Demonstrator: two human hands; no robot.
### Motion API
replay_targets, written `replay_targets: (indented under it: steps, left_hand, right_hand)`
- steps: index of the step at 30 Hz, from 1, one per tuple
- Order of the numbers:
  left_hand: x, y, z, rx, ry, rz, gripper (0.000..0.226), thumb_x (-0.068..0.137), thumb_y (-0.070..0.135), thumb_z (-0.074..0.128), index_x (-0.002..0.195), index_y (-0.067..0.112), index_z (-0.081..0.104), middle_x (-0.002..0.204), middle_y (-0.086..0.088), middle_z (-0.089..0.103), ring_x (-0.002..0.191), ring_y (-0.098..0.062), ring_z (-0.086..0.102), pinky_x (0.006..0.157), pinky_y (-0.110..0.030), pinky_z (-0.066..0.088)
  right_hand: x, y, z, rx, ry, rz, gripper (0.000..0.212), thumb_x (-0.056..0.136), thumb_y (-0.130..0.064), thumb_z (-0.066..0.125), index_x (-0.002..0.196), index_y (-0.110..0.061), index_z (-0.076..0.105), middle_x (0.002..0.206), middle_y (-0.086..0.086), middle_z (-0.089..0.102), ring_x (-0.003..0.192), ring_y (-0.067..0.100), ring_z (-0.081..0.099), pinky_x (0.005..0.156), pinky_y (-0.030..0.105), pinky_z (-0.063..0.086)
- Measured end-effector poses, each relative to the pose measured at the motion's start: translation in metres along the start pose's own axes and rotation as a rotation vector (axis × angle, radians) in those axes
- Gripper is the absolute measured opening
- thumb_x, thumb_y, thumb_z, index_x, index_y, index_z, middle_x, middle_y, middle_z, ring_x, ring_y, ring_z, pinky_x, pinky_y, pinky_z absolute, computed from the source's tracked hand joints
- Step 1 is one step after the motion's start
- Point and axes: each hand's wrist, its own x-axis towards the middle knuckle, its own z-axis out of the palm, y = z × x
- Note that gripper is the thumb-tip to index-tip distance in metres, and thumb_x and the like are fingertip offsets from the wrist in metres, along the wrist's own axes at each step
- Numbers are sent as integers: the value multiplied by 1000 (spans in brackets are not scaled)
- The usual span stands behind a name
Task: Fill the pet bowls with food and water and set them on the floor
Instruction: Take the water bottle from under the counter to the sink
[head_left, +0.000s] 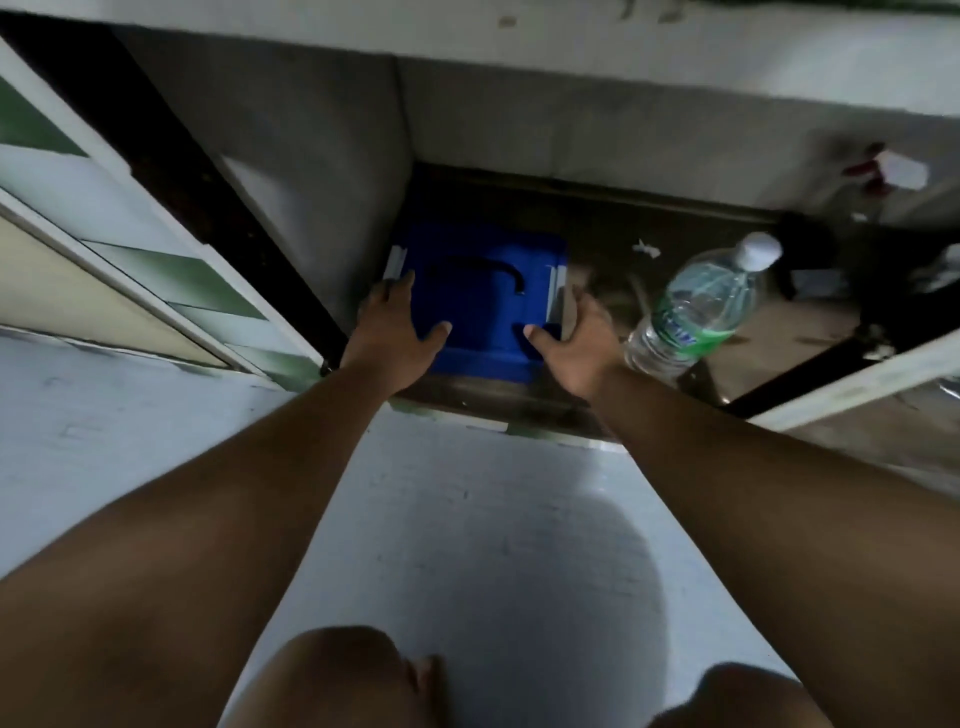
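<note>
Both hands, left (389, 327) and right (571, 338), clamped on the sides of a blue box (483, 301) at frame centre inside a low cabinet (597, 208), fingers spread along its edges. No bowls in sight. Risk in dragging the box out: bumping the bottle (696, 306) just right of it and tipping it, or losing grip on the slick lid.

A deep blue box (483, 306) with white side clips sits far center. Right of it, a clear bottle (696, 306) shows a white cap and green label. The near floor (467, 519) is pale grey; the left door (130, 249) has green and cream panels.
</note>
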Motion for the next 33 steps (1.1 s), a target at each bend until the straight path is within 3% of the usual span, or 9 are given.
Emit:
replay_targets:
  steps: [5, 9, 11, 15, 19, 23, 28, 33]
  left_hand:
    - [42, -33, 17, -2, 46, -49, 92, 94, 59, 60, 163, 34, 5, 166, -15, 19, 150, -42, 27, 118, -58, 36]
    - [57, -46, 28, -152, 30, -86, 98, 90, 64, 63, 164, 36, 5, 168, -8, 25, 149, -38, 33, 119, -55, 36]
    - [57, -46, 30, -231, 44, -89, 98, 90, 58, 68, 164, 32, 9, 166, -6, 30, 149, -34, 36, 120, -51, 36]
    - [47, -46, 33, -191, 56, -68, 99, 86, 68, 65, 163, 35, 14, 160, -9, 40, 142, -36, 44, 114, -51, 44]
    - [8, -33, 34, -89, 54, -46, 94, 89, 68, 60, 163, 40, 9, 154, -19, 42, 134, -44, 48, 108, -49, 46]
    - [-54, -2, 16, -141, 25, -80, 92, 91, 61, 64, 164, 33, 16, 152, -22, 37, 134, -45, 46, 110, -47, 44]
    - [-135, 40, -41, -183, -40, -83, 89, 88, 62, 64, 161, 35, 22, 146, -18, 46, 128, -39, 51, 106, -45, 49]
    - [-218, 83, -120, -241, -78, -77, 94, 83, 78, 56, 161, 34, 25, 144, -16, 48, 128, -34, 53, 110, -46, 47]
  right_hand:
    - [45, 21, 25, -53, -23, -53, 99, 83, -52, 72, 157, -32, 9, 164, 4, 12, 142, 34, 35, 119, 42, 30]
    - [63, 37, 41, 52, -91, -109, 107, 61, -85, 64, 146, -57, 6, 149, -7, 46, 133, 23, 50, 112, 52, 41]
    - [75, 53, 49, 79, -106, -116, 103, 58, -90, 58, 142, -63, 5, 145, -11, 51, 130, 20, 54, 108, 50, 45]
    - [57, 44, 44, 63, -74, -119, 101, 70, -74, 60, 152, -48, 7, 147, -6, 50, 130, 19, 54, 108, 47, 46]
    - [13, 32, 23, -64, -31, -34, 93, 89, -52, 62, 159, -34, 4, 158, 13, 26, 144, 34, 33, 121, 36, 26]
    - [-50, 17, -12, -107, -24, -9, 94, 91, -44, 63, 159, -34, -1, 159, 14, 22, 138, 35, 41, 117, 38, 34]
    - [-141, -22, -67, -123, -61, -5, 89, 95, -34, 63, 160, -23, 2, 157, 12, 24, 137, 31, 39, 103, 19, 27]
    - [-232, -79, -122, -102, -86, 25, 88, 96, -35, 61, 160, -25, 2, 157, 13, 23, 133, 34, 46, 108, 32, 37]
